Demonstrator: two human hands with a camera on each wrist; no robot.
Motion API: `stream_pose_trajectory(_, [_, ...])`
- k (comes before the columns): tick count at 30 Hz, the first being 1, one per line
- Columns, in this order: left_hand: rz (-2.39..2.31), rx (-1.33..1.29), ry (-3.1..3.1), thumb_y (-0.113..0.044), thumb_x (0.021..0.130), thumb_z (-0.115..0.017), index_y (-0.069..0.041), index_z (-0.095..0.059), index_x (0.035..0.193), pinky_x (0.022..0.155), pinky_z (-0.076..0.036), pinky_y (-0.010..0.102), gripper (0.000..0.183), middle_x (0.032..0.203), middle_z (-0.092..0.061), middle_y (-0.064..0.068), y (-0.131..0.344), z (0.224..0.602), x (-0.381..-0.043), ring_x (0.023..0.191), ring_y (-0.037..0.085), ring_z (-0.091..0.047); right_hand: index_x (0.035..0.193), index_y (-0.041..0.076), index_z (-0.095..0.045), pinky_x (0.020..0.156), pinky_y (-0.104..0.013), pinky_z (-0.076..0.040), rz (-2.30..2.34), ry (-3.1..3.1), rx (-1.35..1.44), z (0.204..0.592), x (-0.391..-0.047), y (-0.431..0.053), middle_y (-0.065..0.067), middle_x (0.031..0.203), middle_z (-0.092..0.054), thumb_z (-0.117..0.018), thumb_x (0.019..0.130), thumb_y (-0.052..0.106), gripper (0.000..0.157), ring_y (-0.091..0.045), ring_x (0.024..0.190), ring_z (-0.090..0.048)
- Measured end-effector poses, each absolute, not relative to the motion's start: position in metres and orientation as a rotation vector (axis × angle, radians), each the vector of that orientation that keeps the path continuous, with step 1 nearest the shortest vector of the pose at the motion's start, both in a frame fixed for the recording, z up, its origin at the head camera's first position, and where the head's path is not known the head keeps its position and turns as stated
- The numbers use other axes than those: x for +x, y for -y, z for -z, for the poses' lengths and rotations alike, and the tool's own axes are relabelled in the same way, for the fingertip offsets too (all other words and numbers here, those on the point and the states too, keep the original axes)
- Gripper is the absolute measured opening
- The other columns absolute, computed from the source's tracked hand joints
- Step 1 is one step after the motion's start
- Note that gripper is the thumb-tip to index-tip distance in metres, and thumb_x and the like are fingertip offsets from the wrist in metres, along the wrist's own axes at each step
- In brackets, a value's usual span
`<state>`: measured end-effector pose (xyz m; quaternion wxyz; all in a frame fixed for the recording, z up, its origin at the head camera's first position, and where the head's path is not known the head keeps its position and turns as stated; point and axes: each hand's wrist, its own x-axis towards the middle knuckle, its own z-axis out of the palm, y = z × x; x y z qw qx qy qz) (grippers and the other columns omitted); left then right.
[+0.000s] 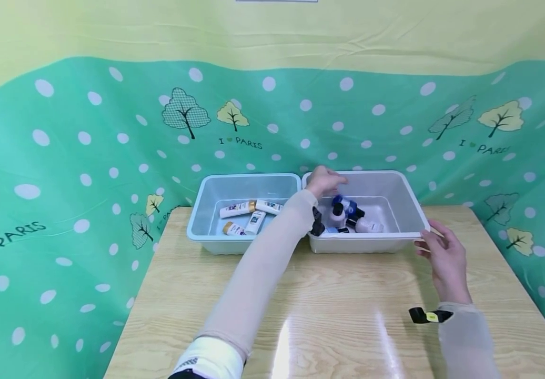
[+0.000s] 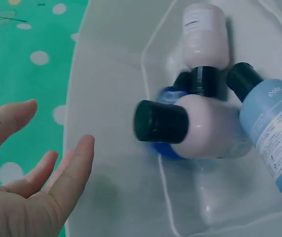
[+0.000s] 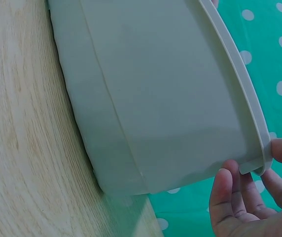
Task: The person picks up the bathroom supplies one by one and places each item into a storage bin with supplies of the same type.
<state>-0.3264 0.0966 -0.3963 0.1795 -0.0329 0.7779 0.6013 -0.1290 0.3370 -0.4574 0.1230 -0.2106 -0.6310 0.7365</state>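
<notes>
My left hand [image 1: 323,180] is over the back left part of a whitish-grey plastic bin [image 1: 367,236]. Its fingers are spread and hold nothing in the left wrist view. Below it lie a dark blue bottle [image 1: 346,203], a pale pink bottle [image 1: 369,226], another pink bottle [image 2: 212,126] and a light blue bottle [image 2: 274,128], all with dark caps where these show. At the bin's front right corner, my right hand [image 1: 448,261] pinches the rim [image 3: 265,143], thumb on one side and fingers on the other.
A light blue bin [image 1: 195,213] stands just left of the grey one. Several white bottles [image 1: 254,223], some with gold caps, lie in it, partly behind my left sleeve. Both bins rest on a wooden table [image 1: 348,295] against a green dotted cloth [image 1: 111,210].
</notes>
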Motion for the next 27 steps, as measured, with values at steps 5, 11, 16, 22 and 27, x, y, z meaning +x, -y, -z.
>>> stream_pose_trajectory(5, [-1.762,-0.042,-2.175,-0.015,0.073,-0.079,-0.005,-0.064,0.106,0.067,-0.055,0.027,0.038,0.098,-0.062,0.003,-0.090,0.387,-0.322,0.090,0.024,-0.062,0.130,0.010,-0.050,0.062,-0.026,-0.054,-2.188,1.779,-0.542,0.459,-0.129,-0.337,-0.009,0.113,-0.060,-0.068,0.084,0.018,0.050,-0.018,0.079,-0.065])
stream_pose_trajectory(11, [-1.864,0.048,-2.067,-0.015,0.073,-0.079,-0.003,-0.063,0.109,0.067,-0.055,0.028,0.041,0.097,-0.063,0.004,-0.074,0.380,-0.312,0.083,0.019,-0.063,0.130,0.007,-0.049,0.060,-0.025,-0.054,-2.226,1.733,-0.500,0.461,-0.129,-0.337,-0.007,0.109,-0.062,-0.068,0.084,0.015,0.050,-0.017,0.076,-0.065])
stream_pose_trajectory(16, [-1.942,0.142,-1.967,-0.018,0.073,-0.079,-0.001,-0.061,0.112,0.071,-0.055,0.031,0.047,0.095,-0.064,0.003,-0.055,0.375,-0.296,0.081,0.017,-0.064,0.130,0.009,-0.050,0.061,-0.026,-0.054,-2.208,1.751,-0.536,0.459,-0.129,-0.337,-0.008,0.110,-0.061,-0.069,0.084,0.016,0.051,-0.016,0.076,-0.065])
stream_pose_trajectory(22, [-2.002,0.208,-1.922,-0.018,0.075,-0.078,-0.005,-0.062,0.110,0.073,-0.054,0.030,0.041,0.095,-0.066,0.004,-0.033,0.373,-0.273,0.083,0.018,-0.065,0.130,0.011,-0.050,0.062,-0.026,-0.055,-2.206,1.755,-0.562,0.458,-0.128,-0.337,-0.006,0.111,-0.060,-0.069,0.083,0.019,0.052,-0.016,0.076,-0.065])
stream_pose_trajectory(27, [-2.056,0.255,-1.855,-0.018,0.077,-0.076,-0.005,-0.059,0.115,0.076,-0.053,0.033,0.044,0.101,-0.065,0.007,-0.012,0.373,-0.249,0.092,0.021,-0.063,0.129,0.008,-0.050,0.060,-0.027,-0.055,-2.236,1.708,-0.531,0.459,-0.128,-0.336,-0.007,0.108,-0.062,-0.069,0.083,0.015,0.050,-0.017,0.074,-0.065])
